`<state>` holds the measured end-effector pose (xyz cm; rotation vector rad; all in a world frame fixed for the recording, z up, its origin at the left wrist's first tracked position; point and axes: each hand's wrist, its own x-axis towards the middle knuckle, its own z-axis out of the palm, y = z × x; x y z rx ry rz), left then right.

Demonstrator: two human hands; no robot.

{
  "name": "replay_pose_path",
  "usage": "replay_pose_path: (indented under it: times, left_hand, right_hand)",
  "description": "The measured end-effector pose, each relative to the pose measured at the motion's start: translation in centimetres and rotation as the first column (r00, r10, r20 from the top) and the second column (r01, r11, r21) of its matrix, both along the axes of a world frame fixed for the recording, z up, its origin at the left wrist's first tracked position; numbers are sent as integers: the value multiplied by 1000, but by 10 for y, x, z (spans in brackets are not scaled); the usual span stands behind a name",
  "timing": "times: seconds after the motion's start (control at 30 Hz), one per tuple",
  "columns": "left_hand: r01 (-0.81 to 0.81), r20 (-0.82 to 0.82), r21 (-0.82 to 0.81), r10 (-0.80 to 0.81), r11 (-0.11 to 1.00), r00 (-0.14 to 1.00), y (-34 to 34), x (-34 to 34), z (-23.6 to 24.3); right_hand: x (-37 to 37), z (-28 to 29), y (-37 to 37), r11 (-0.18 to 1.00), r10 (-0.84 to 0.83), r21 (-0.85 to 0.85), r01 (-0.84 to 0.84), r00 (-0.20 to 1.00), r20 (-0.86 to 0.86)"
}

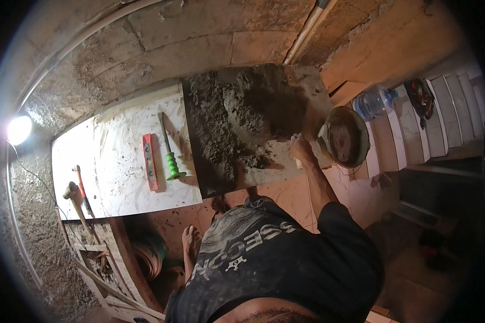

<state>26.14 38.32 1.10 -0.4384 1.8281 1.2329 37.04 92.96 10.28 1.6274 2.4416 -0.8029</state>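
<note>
Mortar (215,124) lies between the tiles (121,140), bearing the level (150,161), and the bucket (364,141) at right

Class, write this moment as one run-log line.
Right hand: beside bucket, near mortar | Left hand: not visible | Red level, green-handled chisel: on white tile

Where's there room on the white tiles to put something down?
Between the red level and orange tool: that's the biggest bare patch of white tiles, though smudged. Another lies beyond the hammer, toward the lamp. It's crowded where the green-handled chisel lies beside the level, and near the bucket, where the right grip is by the mortar.
</note>
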Motion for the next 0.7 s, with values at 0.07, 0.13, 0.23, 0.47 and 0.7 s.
replay_pose_path:
  times: [0.07, 0.13, 0.23, 0.47, 0.7]
  left_hand:
    - [-33, -30, 16, 34, 999, 999, -2, -7, -3]
    - [-120, -52, 52, 123, 991, 991, -11, -9, -10]
    - [-76, 33, 79, 74, 994, 997, -34, -17, -23]
    - [130, -57, 13, -129, 991, 990, -26, -28, 3]
    - [-94, -54, 83, 98, 992, 994, -46, -55, -7]
  right_hand:
    - [5, 4, -3, 981, -186, -70, 181, 980, -65]
    - [11, 6, -14, 918, -387, -176, 357, 903, -187]
    - [-4, 37, -60, 894, -414, -354, 275, 808, -418]
    - [-46, 6, -79, 972, 215, 124, -198, 966, -144]
    - [9, -37, -60, 883, -459, -185, 431, 877, -146]
